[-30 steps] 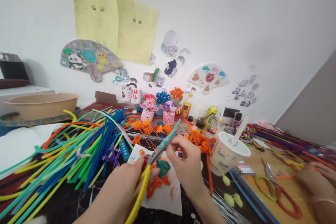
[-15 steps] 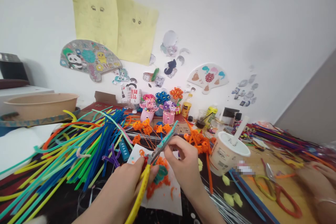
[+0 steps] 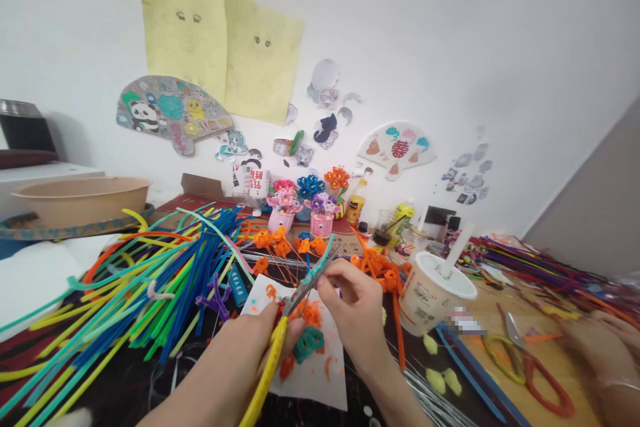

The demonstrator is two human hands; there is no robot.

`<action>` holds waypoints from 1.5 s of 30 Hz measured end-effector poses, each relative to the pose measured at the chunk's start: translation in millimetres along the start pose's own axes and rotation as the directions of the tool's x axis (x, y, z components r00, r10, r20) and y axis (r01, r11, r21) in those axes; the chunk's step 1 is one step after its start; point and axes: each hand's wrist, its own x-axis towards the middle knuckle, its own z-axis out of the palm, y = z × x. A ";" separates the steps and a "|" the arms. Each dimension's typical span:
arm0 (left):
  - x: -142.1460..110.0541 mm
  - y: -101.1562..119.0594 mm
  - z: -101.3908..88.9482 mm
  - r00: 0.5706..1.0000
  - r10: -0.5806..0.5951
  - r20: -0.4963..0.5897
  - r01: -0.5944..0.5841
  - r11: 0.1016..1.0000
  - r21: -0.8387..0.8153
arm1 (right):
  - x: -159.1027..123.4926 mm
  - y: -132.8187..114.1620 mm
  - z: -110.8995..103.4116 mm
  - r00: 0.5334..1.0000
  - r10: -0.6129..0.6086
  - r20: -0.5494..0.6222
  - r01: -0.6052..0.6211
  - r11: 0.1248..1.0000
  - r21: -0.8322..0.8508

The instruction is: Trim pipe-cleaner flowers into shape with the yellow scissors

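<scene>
My left hand (image 3: 250, 333) is closed around a pair of scissors (image 3: 299, 296) with yellow handles, its blades pointing up and away to the right. Along the blades runs a teal pipe cleaner (image 3: 320, 265), its tip sticking up past them. The fingers of my right hand (image 3: 353, 303) pinch this pipe cleaner beside the blades. Below my hands, a looped teal pipe-cleaner piece (image 3: 307, 345) shows over a white paper sheet (image 3: 331, 395); whether it joins the straight part is hidden. Orange fuzz clippings (image 3: 314, 313) lie scattered on the paper.
A large bunch of coloured pipe cleaners (image 3: 165, 287) spreads at left. Orange pipe-cleaner flowers (image 3: 280, 243) lie behind my hands. A paper cup (image 3: 433, 293) with a straw stands right, near another pair of scissors (image 3: 530, 360). Another person's hand (image 3: 595, 340) is at far right.
The looped teal piece has shifted slightly down and shows more fully. The straight teal tip has moved a little left and down. Both hands keep their hold.
</scene>
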 end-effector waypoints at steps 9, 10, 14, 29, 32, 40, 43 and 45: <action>-0.3 -2.3 2.7 1.000 -0.009 -0.005 0.009 0.998 0.067 | -0.7 -0.4 -0.1 0.998 -0.056 0.013 0.057 0.995 -0.081; 0.2 -2.3 2.4 1.000 -0.007 0.001 0.007 0.998 0.062 | -0.8 -0.7 0.2 0.998 -0.066 0.017 0.068 0.994 -0.088; 2.7 -2.2 4.9 0.999 -0.020 -0.028 0.021 0.999 0.038 | -0.8 -1.4 1.1 0.996 -0.089 0.018 0.090 0.991 -0.099; 7.4 -10.9 16.2 0.991 -0.011 -0.135 0.015 0.999 0.028 | -0.8 -3.2 2.3 0.994 -0.101 0.035 0.104 0.989 -0.109; 7.8 -16.2 17.5 0.992 0.035 -0.120 -0.034 0.999 0.012 | -1.2 -2.6 2.7 0.994 -0.106 0.033 0.109 0.988 -0.106; 7.5 -9.3 15.3 0.993 -0.027 -0.116 0.038 0.995 0.092 | -4.2 -4.5 3.6 0.992 -0.106 0.066 0.110 0.992 -0.064; 7.4 -7.8 13.2 0.991 0.028 -0.133 -0.014 0.994 0.107 | -2.8 -5.0 1.9 0.994 -0.083 0.077 0.086 0.996 -0.032; 6.4 -5.4 6.9 0.991 0.056 -0.119 -0.043 0.993 0.113 | -1.1 -4.7 0.2 0.994 -0.055 0.092 0.056 0.998 -0.008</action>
